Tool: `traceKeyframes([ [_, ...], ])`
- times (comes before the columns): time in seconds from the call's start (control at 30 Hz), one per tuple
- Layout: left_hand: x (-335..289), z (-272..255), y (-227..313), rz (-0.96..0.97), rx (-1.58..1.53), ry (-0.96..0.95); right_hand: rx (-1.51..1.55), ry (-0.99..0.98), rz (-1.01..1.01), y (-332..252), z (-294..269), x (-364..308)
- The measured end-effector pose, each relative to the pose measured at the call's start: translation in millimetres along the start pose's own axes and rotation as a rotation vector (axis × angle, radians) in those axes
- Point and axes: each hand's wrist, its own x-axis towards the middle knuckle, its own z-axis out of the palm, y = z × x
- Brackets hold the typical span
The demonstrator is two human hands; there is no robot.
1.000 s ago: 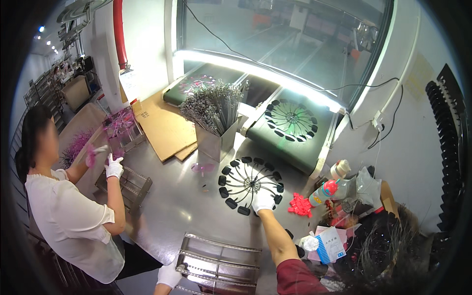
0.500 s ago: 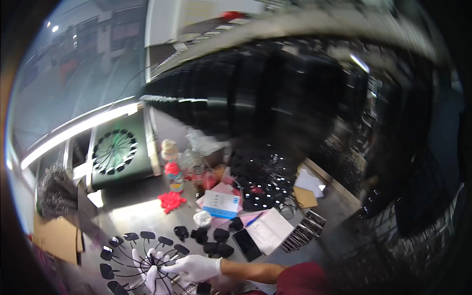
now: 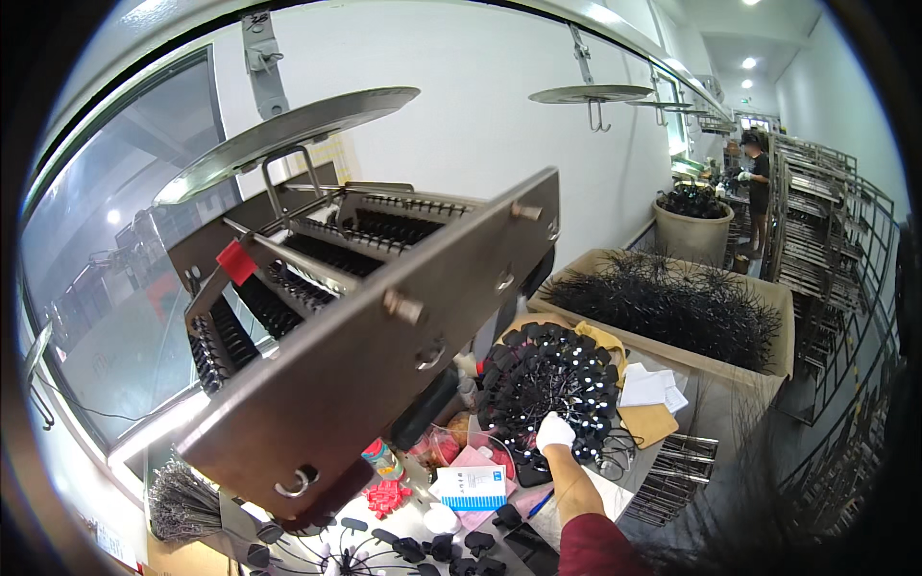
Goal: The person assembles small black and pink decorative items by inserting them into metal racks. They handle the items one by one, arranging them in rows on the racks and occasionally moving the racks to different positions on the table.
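Observation:
My right hand [image 3: 554, 432], in a white glove, reaches to the near edge of a big round heap of black padded stems [image 3: 538, 370]. Its fingers look drawn together at the heap; whatever is between them is too small to make out. My left hand [image 3: 332, 566], also gloved, shows only in part at the lower edge. It is closed around the middle of a fan of thin black stems [image 3: 348, 555] whose flat dark pads spread outward in a ring. Several loose black pieces [image 3: 442, 547] lie between the hands.
A metal rack [image 3: 384, 336] hangs large at the front left. A booklet [image 3: 473, 488], red pieces [image 3: 387, 498] and metal bars [image 3: 675, 475] lie on the table. Beyond stands a bin of black stems [image 3: 663, 307]. A person [image 3: 757, 187] stands far back right.
My right hand has left the fan in my left hand and moved out to the heap. The view has lifted and turned right, and a hanging rack now fills the left.

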Motion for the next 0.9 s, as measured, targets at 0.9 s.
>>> traceKeyframes([
  [0.9, -178.2, -99.9, -29.9, 0.016, -0.494, -0.189, 0.592, -0.831, -0.926, -50.1, -68.8, -540.0],
])
